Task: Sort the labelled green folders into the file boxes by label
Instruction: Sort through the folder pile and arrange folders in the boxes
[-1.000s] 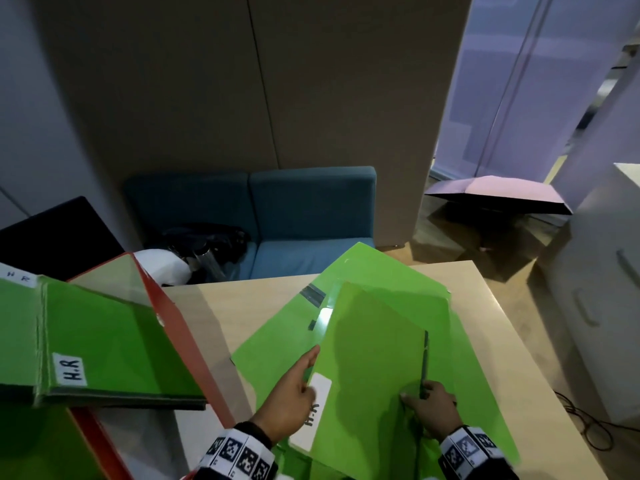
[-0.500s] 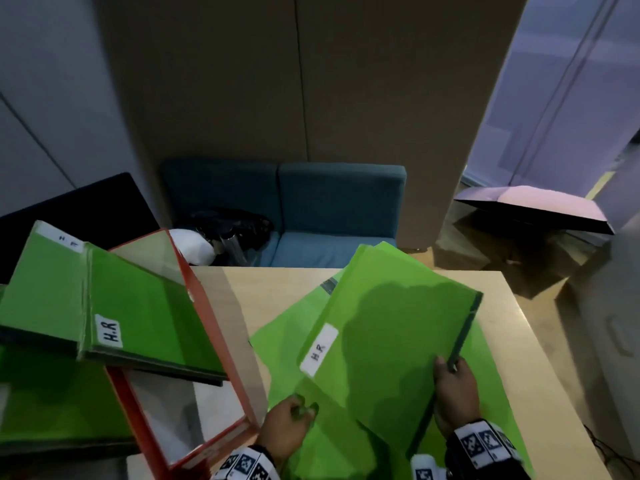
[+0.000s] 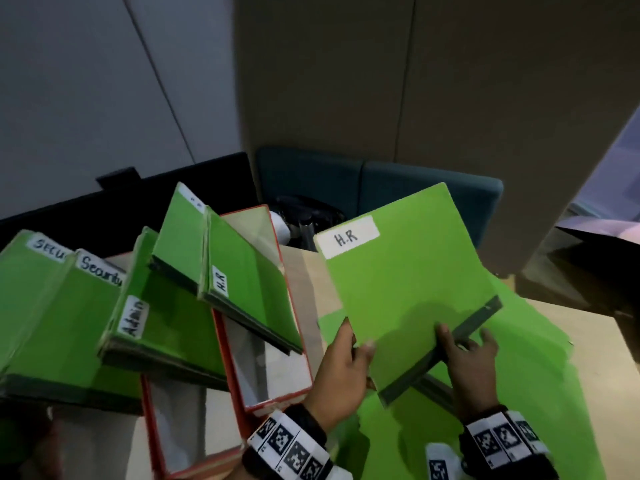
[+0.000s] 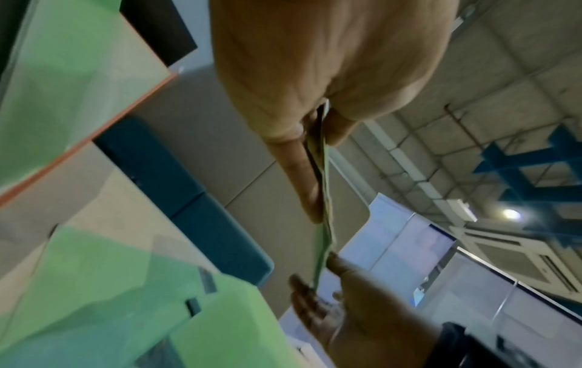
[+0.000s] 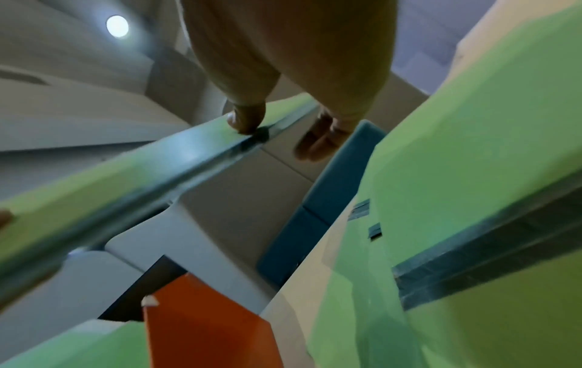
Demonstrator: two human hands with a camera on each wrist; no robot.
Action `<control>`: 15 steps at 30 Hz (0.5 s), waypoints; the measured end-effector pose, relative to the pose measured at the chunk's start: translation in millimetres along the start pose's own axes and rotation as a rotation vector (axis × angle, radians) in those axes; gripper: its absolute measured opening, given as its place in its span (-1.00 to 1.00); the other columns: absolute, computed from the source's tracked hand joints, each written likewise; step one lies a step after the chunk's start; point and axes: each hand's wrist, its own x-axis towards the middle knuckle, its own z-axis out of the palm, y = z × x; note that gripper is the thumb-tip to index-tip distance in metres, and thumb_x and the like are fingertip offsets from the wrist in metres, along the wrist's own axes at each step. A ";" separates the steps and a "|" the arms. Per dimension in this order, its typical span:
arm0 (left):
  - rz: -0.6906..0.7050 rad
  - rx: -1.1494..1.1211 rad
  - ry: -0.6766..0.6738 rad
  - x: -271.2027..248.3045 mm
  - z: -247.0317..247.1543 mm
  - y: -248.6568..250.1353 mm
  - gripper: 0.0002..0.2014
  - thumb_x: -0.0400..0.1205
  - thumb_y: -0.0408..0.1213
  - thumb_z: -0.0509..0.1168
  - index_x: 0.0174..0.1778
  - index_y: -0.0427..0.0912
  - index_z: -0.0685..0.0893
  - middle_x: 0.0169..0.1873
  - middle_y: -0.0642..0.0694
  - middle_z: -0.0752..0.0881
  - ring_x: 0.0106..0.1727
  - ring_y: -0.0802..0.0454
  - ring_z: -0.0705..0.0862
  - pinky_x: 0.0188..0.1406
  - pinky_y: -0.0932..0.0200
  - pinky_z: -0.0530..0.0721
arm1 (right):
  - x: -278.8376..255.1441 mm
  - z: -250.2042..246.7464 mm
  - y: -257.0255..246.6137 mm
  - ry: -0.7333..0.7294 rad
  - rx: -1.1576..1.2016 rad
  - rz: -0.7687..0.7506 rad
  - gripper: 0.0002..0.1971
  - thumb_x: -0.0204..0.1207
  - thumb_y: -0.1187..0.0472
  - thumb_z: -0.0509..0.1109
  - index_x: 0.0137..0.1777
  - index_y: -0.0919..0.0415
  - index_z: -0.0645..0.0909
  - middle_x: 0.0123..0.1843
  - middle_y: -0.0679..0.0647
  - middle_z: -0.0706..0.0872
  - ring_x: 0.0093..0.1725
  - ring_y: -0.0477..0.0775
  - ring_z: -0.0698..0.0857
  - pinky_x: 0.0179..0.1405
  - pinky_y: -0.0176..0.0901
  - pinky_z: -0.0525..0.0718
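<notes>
I hold a green folder labelled H.R [image 3: 405, 282] up above the table, label at the top, dark spine at the lower right. My left hand [image 3: 348, 353] pinches its lower left edge, thumb on the front; the folder edge [image 4: 324, 179] runs between thumb and fingers of the left hand [image 4: 316, 134]. My right hand [image 3: 462, 348] pinches the spine, with the thumb [image 5: 245, 122] on top and the fingers below. The red file box [image 3: 277, 400] to the left leans with two H.R folders [image 3: 249, 282] in it. Beside it stand an Admin folder [image 3: 166, 327] and Security folders [image 3: 52, 306].
Several more green folders [image 3: 519, 393] lie spread on the wooden table [image 3: 311, 282] under my hands. A second red box [image 3: 149, 410] stands further left. Behind the table are a blue sofa [image 3: 381, 188] and a black panel [image 3: 138, 202]. An open umbrella [image 3: 606, 230] lies at the right.
The H.R folder has been lifted off the pile and turned so its label points up and away. The left hand shifted from the pile to the folder's lower edge. The view has swung left.
</notes>
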 end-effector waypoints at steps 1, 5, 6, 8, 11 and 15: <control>0.057 -0.003 0.053 -3.0 -6.6 3.9 -0.76 0.75 -0.11 0.15 0.15 -0.23 0.44 -0.13 -0.35 0.50 -0.16 0.12 0.57 0.04 0.04 0.58 | -5.1 7.7 -4.1 -0.021 -0.061 -0.039 -0.16 0.51 0.05 0.45 0.64 0.05 -0.01 0.35 0.16 0.52 0.26 0.18 0.60 0.28 0.13 0.57; 0.212 -0.093 0.212 -16.3 -44.5 29.0 -0.79 0.72 -0.05 0.13 0.25 0.18 0.52 0.05 0.04 0.66 0.10 0.18 0.61 0.23 0.16 0.54 | -21.8 40.8 -10.6 -0.193 -0.381 -0.349 -0.37 0.55 -0.09 0.23 0.61 0.03 0.26 0.63 0.10 0.26 0.62 0.10 0.23 0.47 -0.08 0.28; 0.244 -0.103 0.243 -20.2 -56.9 38.5 -0.74 0.72 -0.08 0.14 0.32 0.11 0.53 0.13 0.04 0.68 0.18 0.23 0.61 0.26 0.18 0.54 | -26.4 51.3 -13.8 -0.250 -0.429 -0.403 -0.39 0.56 -0.11 0.18 0.60 0.00 0.28 0.68 0.07 0.17 0.66 0.03 0.11 0.50 -0.09 0.21; 0.333 -0.090 0.320 -27.4 -84.7 60.2 -0.73 0.74 -0.18 0.17 0.35 -0.04 0.57 0.10 0.08 0.72 0.17 0.22 0.65 0.20 0.23 0.58 | -37.4 75.5 -26.0 -0.351 -0.469 -0.474 -0.40 0.53 -0.19 0.12 0.58 -0.14 0.25 0.71 0.02 -0.06 0.66 -0.10 -0.09 0.57 -0.04 0.09; 0.413 -0.077 0.451 -36.7 -127.0 85.3 -0.65 0.69 -0.20 0.20 0.39 -0.15 0.58 0.21 0.10 0.73 0.28 0.17 0.66 0.28 0.17 0.64 | -59.6 116.0 -45.6 -0.559 -0.396 -0.603 -0.48 0.56 -0.31 0.07 0.52 -0.35 0.21 0.71 -0.11 -0.11 0.63 -0.32 -0.11 0.59 -0.27 0.08; 0.490 -0.047 0.630 -52.6 -173.2 111.5 -0.62 0.67 -0.16 0.22 0.38 -0.21 0.60 0.27 0.03 0.72 0.30 0.17 0.66 0.26 0.14 0.67 | -96.2 165.3 -56.7 -0.821 -0.313 -0.687 -0.31 0.44 -0.46 0.12 0.57 -0.45 0.05 0.68 -0.33 -0.09 0.63 -0.37 -0.04 0.54 -0.27 0.09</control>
